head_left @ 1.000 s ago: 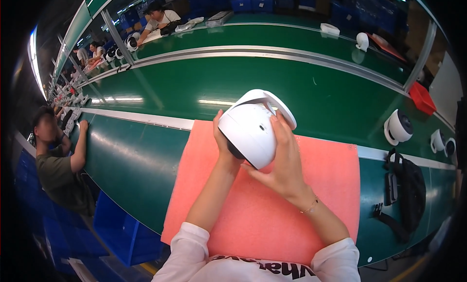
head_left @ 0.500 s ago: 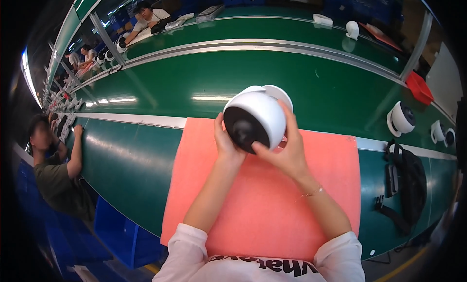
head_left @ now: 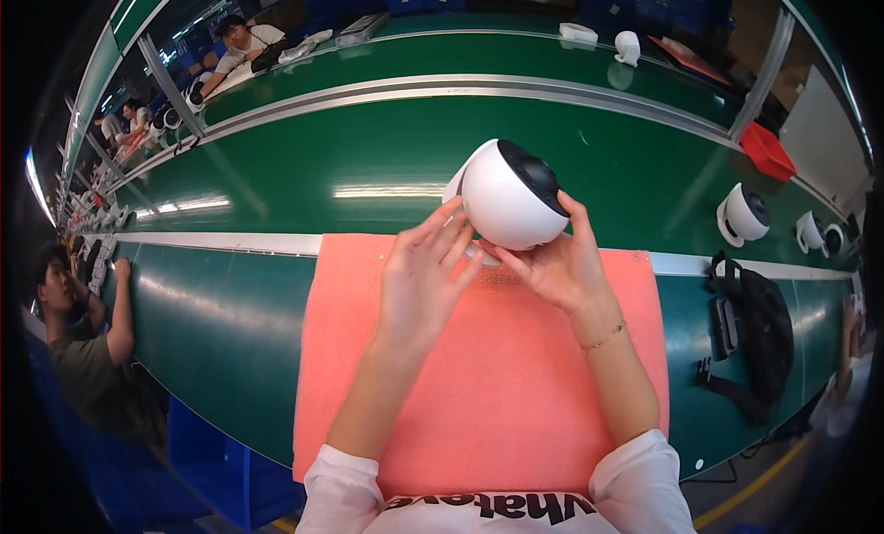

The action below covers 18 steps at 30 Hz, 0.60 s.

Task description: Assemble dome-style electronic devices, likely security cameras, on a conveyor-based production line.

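A round white security camera (head_left: 502, 203) with a black lens face is held up over the far edge of a pink foam mat (head_left: 479, 368). Its black face points up and to the right, away from me. My right hand (head_left: 566, 262) grips the ball from its right and underside. Beside its lower left, my left hand (head_left: 419, 267) has its fingers spread, with the tips at or very near the camera's pale base. Whether those fingertips touch it I cannot tell.
A green conveyor belt (head_left: 368, 156) runs across beyond the mat. More white cameras (head_left: 744, 214) stand on it at the right, near a red tray (head_left: 766, 150). A black bag (head_left: 769, 336) lies right of the mat. Co-workers (head_left: 83, 341) sit at left, far left and right edge.
The camera has been turned, its black face swinging from toward me to up and right. My left hand has loosened from its side and spread its fingers; my right hand still holds on.
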Available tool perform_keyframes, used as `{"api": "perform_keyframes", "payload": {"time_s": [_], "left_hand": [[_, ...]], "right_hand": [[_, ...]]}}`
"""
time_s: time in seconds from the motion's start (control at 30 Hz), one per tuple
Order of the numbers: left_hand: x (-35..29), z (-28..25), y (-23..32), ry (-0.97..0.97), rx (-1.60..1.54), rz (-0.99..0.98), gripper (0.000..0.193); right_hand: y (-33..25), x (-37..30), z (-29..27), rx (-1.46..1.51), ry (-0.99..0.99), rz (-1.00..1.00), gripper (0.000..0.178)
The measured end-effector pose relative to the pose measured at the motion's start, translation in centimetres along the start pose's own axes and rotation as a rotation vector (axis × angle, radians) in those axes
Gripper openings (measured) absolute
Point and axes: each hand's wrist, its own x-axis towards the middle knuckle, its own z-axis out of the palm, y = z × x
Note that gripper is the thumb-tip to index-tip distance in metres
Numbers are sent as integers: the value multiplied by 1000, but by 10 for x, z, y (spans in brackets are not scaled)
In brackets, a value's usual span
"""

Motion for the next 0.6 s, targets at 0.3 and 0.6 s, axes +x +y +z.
{"api": "perform_keyframes", "payload": {"time_s": [0.3, 0.6], "left_hand": [[-5, -29, -110, -35, 380, 111, 27], [-13, -24, -121, -199, 499, -14, 19]], "right_hand": [[-13, 21, -48, -418, 270, -444, 58], [-23, 14, -76, -261, 517, -525, 63]]}}
